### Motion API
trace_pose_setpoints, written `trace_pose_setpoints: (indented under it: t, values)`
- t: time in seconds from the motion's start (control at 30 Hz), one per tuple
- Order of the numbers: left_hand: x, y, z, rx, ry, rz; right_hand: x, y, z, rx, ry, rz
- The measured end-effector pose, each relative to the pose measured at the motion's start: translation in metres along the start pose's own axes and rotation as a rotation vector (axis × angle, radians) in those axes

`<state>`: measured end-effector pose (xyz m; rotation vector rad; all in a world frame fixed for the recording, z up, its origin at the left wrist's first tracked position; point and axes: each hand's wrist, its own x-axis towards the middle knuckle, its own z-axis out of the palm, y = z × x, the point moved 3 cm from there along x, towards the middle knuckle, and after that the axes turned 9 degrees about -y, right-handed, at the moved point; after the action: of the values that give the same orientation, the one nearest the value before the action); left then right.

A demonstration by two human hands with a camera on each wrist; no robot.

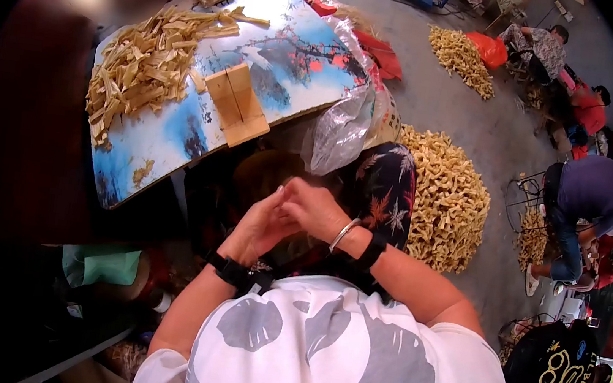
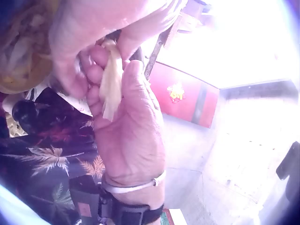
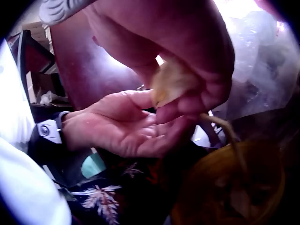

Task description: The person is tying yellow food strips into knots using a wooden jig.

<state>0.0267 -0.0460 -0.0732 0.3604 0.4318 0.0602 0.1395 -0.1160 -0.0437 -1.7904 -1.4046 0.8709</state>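
In the head view my left hand (image 1: 259, 227) and right hand (image 1: 314, 206) meet in front of my lap, fingertips together. Between them is a pale yellow, flat, fibrous strip (image 2: 111, 86), hidden in the head view. The left wrist view shows it running along the curled fingers of my right hand (image 2: 131, 136), beside the thumb. My left hand (image 2: 112, 23) closes over its upper end there. In the right wrist view the strip (image 3: 172, 82) bunches under my right hand (image 3: 173, 40), and my left hand's (image 3: 124, 124) thumb and fingers pinch its lower end.
A painted table (image 1: 175, 141) bears a heap of flat yellow strips (image 1: 142, 68) and an L-shaped wooden block (image 1: 237, 103). A yellow bucket (image 3: 276, 180) stands below my hands. Knotted pieces (image 1: 447, 201) are piled on the floor at right; several people sit or bend beyond. A plastic bag (image 1: 341, 131) hangs at the table edge.
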Motion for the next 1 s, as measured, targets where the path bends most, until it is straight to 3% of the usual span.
trace_pose_setpoints:
  t: [0.03, 0.1, 0.17, 0.2, 0.23, 0.3, 0.37, 0.47, 0.6, 0.7, 0.73, 0.83, 0.93, 1.0]
  values:
    - [0.004, 0.000, -0.012, 0.053, 0.038, 0.097, 0.005, 0.010, 0.001, 0.000, -0.047, -0.026]
    - [0.015, 0.003, -0.050, 0.151, 0.119, 0.288, 0.011, 0.021, -0.008, 0.048, 0.168, -0.094]
    - [0.008, 0.008, -0.052, 0.082, 0.218, 0.273, 0.019, 0.030, -0.036, -0.255, 0.271, 0.132]
    - [0.004, 0.009, -0.051, 0.088, 0.229, 0.256, 0.023, 0.044, -0.048, -0.362, 0.389, 0.152]
    - [0.002, 0.009, -0.050, 0.094, 0.243, 0.238, 0.031, 0.057, -0.063, -0.365, 0.373, 0.263]
    - [0.002, 0.005, -0.052, 0.087, 0.229, 0.213, 0.052, 0.111, -0.089, -0.420, 0.534, 0.034]
    - [0.002, 0.000, -0.054, 0.093, 0.205, 0.192, 0.070, 0.139, -0.115, -0.307, 0.467, 0.230]
    - [0.001, -0.002, -0.057, 0.110, 0.235, 0.176, 0.099, 0.177, -0.162, -0.140, 0.246, 0.363]
    - [0.001, -0.003, -0.065, 0.108, 0.263, 0.169, 0.107, 0.153, -0.191, 1.106, 0.456, 0.285]
    - [0.001, -0.003, -0.066, 0.089, 0.287, 0.155, 0.145, 0.158, -0.206, 1.029, 0.204, 0.170]
    - [0.002, -0.003, -0.066, 0.088, 0.298, 0.146, 0.168, 0.202, -0.211, 1.010, 0.213, 0.154]
    - [0.004, -0.002, -0.067, 0.087, 0.320, 0.132, 0.192, 0.212, -0.239, 0.320, 0.370, 0.322]
    - [0.002, 0.003, -0.067, 0.107, 0.331, 0.145, 0.230, 0.220, -0.271, 0.415, 0.371, 0.183]
    - [0.002, 0.004, -0.071, 0.127, 0.365, 0.133, 0.256, 0.179, -0.291, 0.321, 0.334, 0.073]
